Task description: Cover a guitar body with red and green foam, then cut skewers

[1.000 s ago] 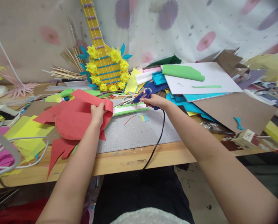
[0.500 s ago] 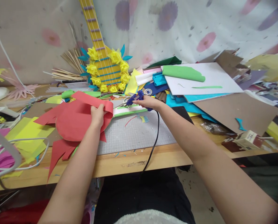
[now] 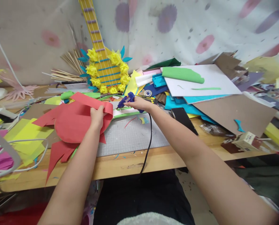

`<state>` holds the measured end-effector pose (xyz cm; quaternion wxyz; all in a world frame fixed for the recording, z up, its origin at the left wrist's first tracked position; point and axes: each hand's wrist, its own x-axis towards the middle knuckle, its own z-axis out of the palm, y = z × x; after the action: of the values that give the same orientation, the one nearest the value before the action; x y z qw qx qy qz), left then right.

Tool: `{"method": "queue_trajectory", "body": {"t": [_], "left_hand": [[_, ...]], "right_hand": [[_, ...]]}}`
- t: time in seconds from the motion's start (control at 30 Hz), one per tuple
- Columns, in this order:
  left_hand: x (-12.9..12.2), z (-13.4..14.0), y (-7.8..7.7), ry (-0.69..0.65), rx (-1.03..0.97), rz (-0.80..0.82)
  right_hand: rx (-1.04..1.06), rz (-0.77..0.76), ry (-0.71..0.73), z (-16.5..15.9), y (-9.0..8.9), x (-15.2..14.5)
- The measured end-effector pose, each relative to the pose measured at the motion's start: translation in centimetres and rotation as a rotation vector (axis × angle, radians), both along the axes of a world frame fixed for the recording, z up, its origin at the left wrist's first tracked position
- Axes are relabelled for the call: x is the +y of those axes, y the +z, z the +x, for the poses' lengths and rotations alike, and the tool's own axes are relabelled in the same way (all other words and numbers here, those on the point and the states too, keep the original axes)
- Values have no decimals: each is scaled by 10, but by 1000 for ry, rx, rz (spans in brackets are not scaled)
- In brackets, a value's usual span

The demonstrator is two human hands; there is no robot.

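Note:
My left hand (image 3: 97,116) grips a folded-over band of the red paper shape (image 3: 70,123), which has pointed pieces at its left and lower edges. In my right hand (image 3: 138,103) is a blue hot glue gun (image 3: 128,100), its nozzle pointing left and down toward a white strip with green edges (image 3: 127,113). That strip runs out from under the red paper's right side. Whether the nozzle touches the strip I cannot tell. A black cord (image 3: 150,137) hangs from the gun over the table's front edge.
Under the work lies a grey cutting mat (image 3: 130,137). Behind stands a yellow paper guitar (image 3: 109,73) with yellow flowers. At right are a black phone (image 3: 184,120), a white board (image 3: 198,89) and brown cardboard (image 3: 238,112); yellow sheets (image 3: 28,134) lie left.
My right hand has moved the glue gun left, closer to the red paper, and more of the phone shows. My left hand keeps its hold on the red paper.

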<state>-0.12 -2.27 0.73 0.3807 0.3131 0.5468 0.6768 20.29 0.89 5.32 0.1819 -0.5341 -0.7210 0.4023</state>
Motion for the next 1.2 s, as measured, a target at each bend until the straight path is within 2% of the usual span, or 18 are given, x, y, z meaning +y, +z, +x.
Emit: {"method": "queue_trajectory", "body": {"t": [0.23, 0.4, 0.6, 0.87, 1.2], "left_hand": [[4, -3, -5, 7, -1, 17], [2, -1, -3, -5, -20, 33], [1, 0, 0, 32, -94, 51], [6, -3, -6, 88, -136, 94], [2, 0, -1, 74, -155, 98]], "right_hand": [[22, 9, 34, -9, 1, -2], [30, -7, 103, -11, 0, 0], [-33, 41, 56, -16, -5, 2], [-26, 64, 29, -22, -7, 2], [-36, 42, 9, -10, -1, -3]]}}
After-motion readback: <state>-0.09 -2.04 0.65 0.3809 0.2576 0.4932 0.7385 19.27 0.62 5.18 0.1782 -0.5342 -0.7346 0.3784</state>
